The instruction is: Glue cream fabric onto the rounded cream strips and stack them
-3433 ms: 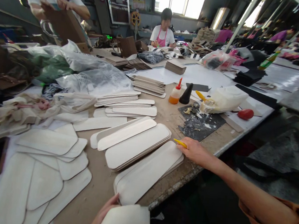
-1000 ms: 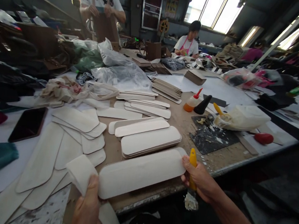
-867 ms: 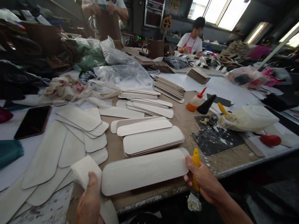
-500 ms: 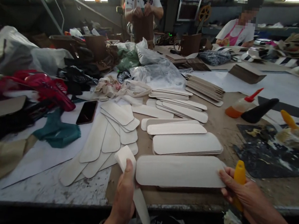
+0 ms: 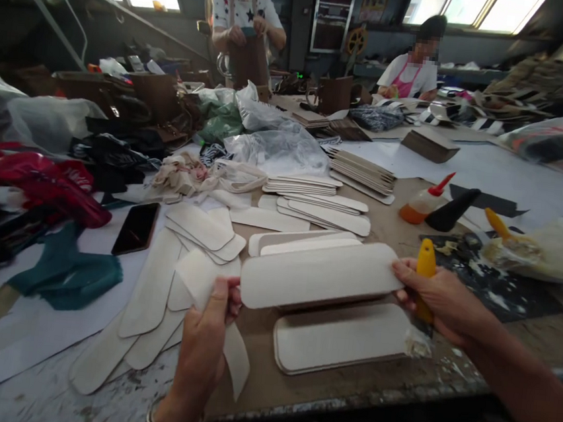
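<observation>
The left hand (image 5: 201, 346) was closed on a doubled-over off-white strip (image 5: 200, 276), its fingertips at the left end of a long off-white panel with rounded corners (image 5: 320, 276); whether they gripped that panel could not be told; the right hand (image 5: 445, 300) pinched the panel's right end and also held a yellow-handled brush (image 5: 426, 265) with pale paste on its tip; the panel was raised above the bench (image 5: 266, 372), just behind a low stack of similar panels (image 5: 339, 339) near the front edge; towards the bench's front left corner lay a fan of pale, round-cornered panels (image 5: 149, 284), with a black rectangular phone (image 5: 136, 228) beside it; farther from the front edge, right of centre, stood a clear bottle of orange liquid with a red nozzle (image 5: 419, 204).
</observation>
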A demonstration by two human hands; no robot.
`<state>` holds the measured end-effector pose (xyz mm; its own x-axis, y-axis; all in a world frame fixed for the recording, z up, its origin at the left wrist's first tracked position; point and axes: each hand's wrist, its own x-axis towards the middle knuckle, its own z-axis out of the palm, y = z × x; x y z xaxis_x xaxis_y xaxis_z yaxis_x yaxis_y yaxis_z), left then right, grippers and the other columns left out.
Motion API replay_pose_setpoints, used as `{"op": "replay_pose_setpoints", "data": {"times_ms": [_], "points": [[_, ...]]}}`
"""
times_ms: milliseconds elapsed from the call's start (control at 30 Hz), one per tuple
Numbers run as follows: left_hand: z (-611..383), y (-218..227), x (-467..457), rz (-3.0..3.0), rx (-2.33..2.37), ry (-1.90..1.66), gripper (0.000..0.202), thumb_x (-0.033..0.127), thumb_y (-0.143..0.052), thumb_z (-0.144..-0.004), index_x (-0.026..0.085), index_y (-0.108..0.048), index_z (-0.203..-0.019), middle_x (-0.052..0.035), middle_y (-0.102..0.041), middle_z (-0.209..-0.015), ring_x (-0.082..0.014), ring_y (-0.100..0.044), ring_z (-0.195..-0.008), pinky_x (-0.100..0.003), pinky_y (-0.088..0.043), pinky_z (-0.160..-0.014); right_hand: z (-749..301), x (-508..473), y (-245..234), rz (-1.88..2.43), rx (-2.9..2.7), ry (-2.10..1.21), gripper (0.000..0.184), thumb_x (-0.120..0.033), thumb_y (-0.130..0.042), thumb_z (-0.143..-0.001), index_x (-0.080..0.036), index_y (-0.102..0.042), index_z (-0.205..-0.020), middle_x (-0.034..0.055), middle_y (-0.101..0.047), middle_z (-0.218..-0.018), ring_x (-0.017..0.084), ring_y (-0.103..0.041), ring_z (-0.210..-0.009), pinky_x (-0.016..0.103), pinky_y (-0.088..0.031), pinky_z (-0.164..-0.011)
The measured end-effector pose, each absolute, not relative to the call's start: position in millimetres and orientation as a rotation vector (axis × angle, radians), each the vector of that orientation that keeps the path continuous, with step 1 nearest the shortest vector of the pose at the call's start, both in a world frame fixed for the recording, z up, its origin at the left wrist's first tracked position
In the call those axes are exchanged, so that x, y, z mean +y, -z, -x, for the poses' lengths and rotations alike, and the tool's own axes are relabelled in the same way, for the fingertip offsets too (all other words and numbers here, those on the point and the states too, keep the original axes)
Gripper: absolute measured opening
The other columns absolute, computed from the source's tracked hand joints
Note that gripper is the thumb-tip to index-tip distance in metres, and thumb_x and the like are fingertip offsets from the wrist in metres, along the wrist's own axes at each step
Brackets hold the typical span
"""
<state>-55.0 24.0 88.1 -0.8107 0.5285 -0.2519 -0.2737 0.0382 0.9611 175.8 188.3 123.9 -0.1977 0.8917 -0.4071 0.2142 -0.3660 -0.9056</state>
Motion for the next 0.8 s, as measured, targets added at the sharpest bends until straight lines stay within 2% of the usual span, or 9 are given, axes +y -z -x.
{"op": "replay_pose_setpoints", "data": {"times_ms": [100,167,233,333,367,433,500,600,800], "points": [[65.5,-82.3,17.2,-0.437,1.935,-1.792,0.039,0.052,-0.056,-0.078,0.015,-0.067,-0.083,0.0025,-0.054,-0.062,-0.008,-0.046,-0.056,-0.017,-0.041,-0.054,-178.0,216.5,-125.9,1.62,-1.497,-1.265,0.023,-0.037,-0.063,-0.077,-0.017,-0.056,-0.071,0.002,-0.059,-0.057,0.008,-0.047,-0.04,0.019,-0.04,-0.034],[65.1,-65.7,1.1,-0.621,2.064,-1.595,0.039,0.053,-0.052,-0.08,0.017,-0.066,-0.085,0.0009,-0.057,-0.066,-0.0116,-0.052,-0.065,-0.021,-0.045,-0.062,-186.8,221.6,-119.5,1.641,-1.538,-1.103,0.026,-0.042,-0.06,-0.079,-0.017,-0.057,-0.074,0.0047,-0.063,-0.067,0.011,-0.051,-0.044,0.022,-0.043,-0.036],[59.4,-44.6,-18.9,-0.805,2.199,-1.386,0.036,0.05,-0.05,-0.083,0.019,-0.067,-0.088,-0.0027,-0.064,-0.074,-0.0166,-0.06,-0.075,-0.027,-0.049,-0.07,-197.7,214.6,-112.4,1.577,-1.553,-1.1,0.035,-0.052,-0.055,-0.079,-0.017,-0.058,-0.079,0.0062,-0.065,-0.072,0.013,-0.056,-0.05,0.026,-0.048,-0.044],[47.6,-18.7,-42.6,-1.54,2.18,-1.361,0.022,0.027,-0.051,-0.086,0.018,-0.064,-0.101,-0.0084,-0.068,-0.096,-0.0192,-0.063,-0.091,-0.028,-0.051,-0.077,-211.3,191.7,-109.0,1.497,-1.719,-1.017,0.051,-0.066,-0.043,-0.08,-0.018,-0.062,-0.081,0.0075,-0.066,-0.076,0.018,-0.061,-0.066,0.031,-0.052,-0.061],[44.4,-13.7,-46.9,-1.863,2.076,-1.332,0.024,0.019,-0.05,-0.085,0.017,-0.062,-0.106,-0.0107,-0.067,-0.101,-0.0202,-0.061,-0.097,-0.029,-0.051,-0.081,-214.3,183.4,-110.0,1.503,-1.802,-0.944,0.055,-0.068,-0.039,-0.08,-0.019,-0.064,-0.079,0.0074,-0.065,-0.075,0.019,-0.06,-0.069,0.03,-0.051,-0.062],[40.1,-9.2,-50.3,-2.332,1.838,-1.167,0.032,0.008,-0.048,-0.081,0.012,-0.059,-0.111,-0.0144,-0.064,-0.108,-0.023,-0.055,-0.11,-0.033,-0.049,-0.089,-217.1,168.5,-113.8,1.528,-1.909,-0.82,0.059,-0.07,-0.035,-0.08,-0.02,-0.065,-0.073,0.0068,-0.063,-0.071,0.019,-0.058,-0.065,0.028,-0.048,-0.055],[37.8,-10.1,-49.6,-2.5,1.761,-0.962,0.035,0.003,-0.045,-0.08,0.01,-0.057,-0.113,-0.0159,-0.061,-0.115,-0.0246,-0.047,-0.12,-0.037,-0.047,-0.095,-215.7,155.6,-117.7,1.53,-1.895,-0.844,0.059,-0.07,-0.035,-0.08,-0.02,-0.063,-0.068,0.0053,-0.06,-0.064,0.016,-0.053,-0.053,0.027,-0.044,-0.046],[36.3,-14.4,-47.6,-2.577,1.776,-0.829,0.034,0.003,-0.04,-0.083,0.008,-0.057,-0.112,-0.0155,-0.058,-0.122,-0.0246,-0.044,-0.124,-0.037,-0.047,-0.096,-204.4,137.9,-119.4,1.461,-1.761,-0.993,0.055,-0.069,-0.039,-0.08,-0.019,-0.059,-0.069,0.003,-0.057,-0.061,0.012,-0.049,-0.045,0.025,-0.042,-0.04],[35.6,-16.7,-47.0,-2.651,1.796,-0.833,0.035,0.004,-0.032,-0.087,0.008,-0.06,-0.108,-0.0148,-0.062,-0.118,-0.0259,-0.053,-0.114,-0.039,-0.054,-0.086,-155.2,96.5,-96.8,1.284,-1.718,-1.388,0.038,-0.055,-0.056,-0.078,-0.018,-0.054,-0.079,-0.0001,-0.057,-0.061,0.012,-0.055,-0.051,0.023,-0.047,-0.049]]}}
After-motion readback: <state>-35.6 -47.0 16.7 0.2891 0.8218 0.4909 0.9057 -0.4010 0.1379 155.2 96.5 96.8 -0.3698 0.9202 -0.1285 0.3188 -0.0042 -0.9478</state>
